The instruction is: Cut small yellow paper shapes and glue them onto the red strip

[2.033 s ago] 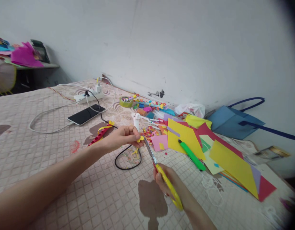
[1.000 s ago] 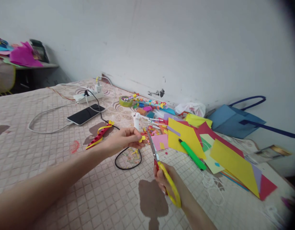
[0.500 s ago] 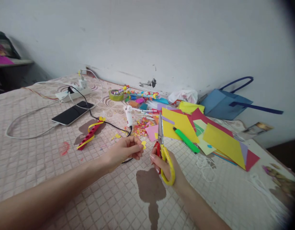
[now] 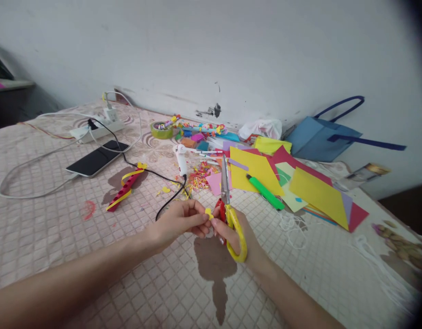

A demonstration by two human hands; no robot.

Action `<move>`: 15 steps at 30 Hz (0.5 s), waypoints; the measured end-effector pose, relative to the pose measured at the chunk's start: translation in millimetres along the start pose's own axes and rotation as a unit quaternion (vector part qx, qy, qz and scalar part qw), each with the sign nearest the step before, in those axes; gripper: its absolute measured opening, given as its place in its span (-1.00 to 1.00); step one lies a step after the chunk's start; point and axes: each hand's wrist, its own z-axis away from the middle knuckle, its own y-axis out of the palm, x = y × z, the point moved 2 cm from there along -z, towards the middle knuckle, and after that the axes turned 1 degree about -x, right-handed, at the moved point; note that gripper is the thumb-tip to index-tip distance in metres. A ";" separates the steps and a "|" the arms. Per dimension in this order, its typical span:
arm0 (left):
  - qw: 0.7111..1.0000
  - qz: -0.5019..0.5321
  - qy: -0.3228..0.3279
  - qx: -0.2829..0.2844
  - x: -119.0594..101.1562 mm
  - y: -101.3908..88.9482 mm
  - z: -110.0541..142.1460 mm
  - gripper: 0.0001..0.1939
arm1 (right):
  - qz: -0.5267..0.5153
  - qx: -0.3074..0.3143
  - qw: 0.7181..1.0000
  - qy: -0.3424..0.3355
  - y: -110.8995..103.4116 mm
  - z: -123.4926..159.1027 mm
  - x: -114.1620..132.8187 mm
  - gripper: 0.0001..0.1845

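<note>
Between the thumb and fingers of my left hand (image 4: 185, 219) is a small yellow paper cutout (image 4: 208, 213) with rounded lobes. My right hand (image 4: 236, 233) is closed around scissors (image 4: 235, 228) with yellow and red handles, their blades pointing up and away. The right thumb and fingertip meet the cutout's near edge, beside my left fingertips. Beyond my hands stands a white glue gun (image 4: 180, 160) with a black cord, next to a heap of coloured paper scraps (image 4: 200, 177). A red strip with yellow ribbon (image 4: 127, 188) lies to the left.
Yellow sheets (image 4: 254, 171), a green cutter (image 4: 265, 192) and white string (image 4: 293, 228) lie to the right. A blue bag (image 4: 325, 137) leans by the wall. A phone (image 4: 97, 157) and power strip (image 4: 96, 130) are at the left, with a tape roll (image 4: 162, 131) at the back.
My hands have come together, and the right fingertips now touch the yellow cutout. The glue gun's cord has shifted into a wider loop beside my left hand. The view has moved slightly.
</note>
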 end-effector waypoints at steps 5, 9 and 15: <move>1.000 0.007 0.001 0.015 2.7 -2.4 -2.1 -0.76 | -0.039 -0.002 0.999 0.012 0.1 0.7 -4.9 -0.87; 1.000 0.014 0.006 0.001 3.1 -4.8 -3.0 -0.77 | -0.118 0.001 0.992 0.035 1.9 -2.1 -12.7 -0.81; 0.999 0.007 0.023 -0.027 0.6 -5.2 -2.5 -0.77 | -0.166 -0.044 0.985 0.030 1.6 -7.5 -16.4 -0.73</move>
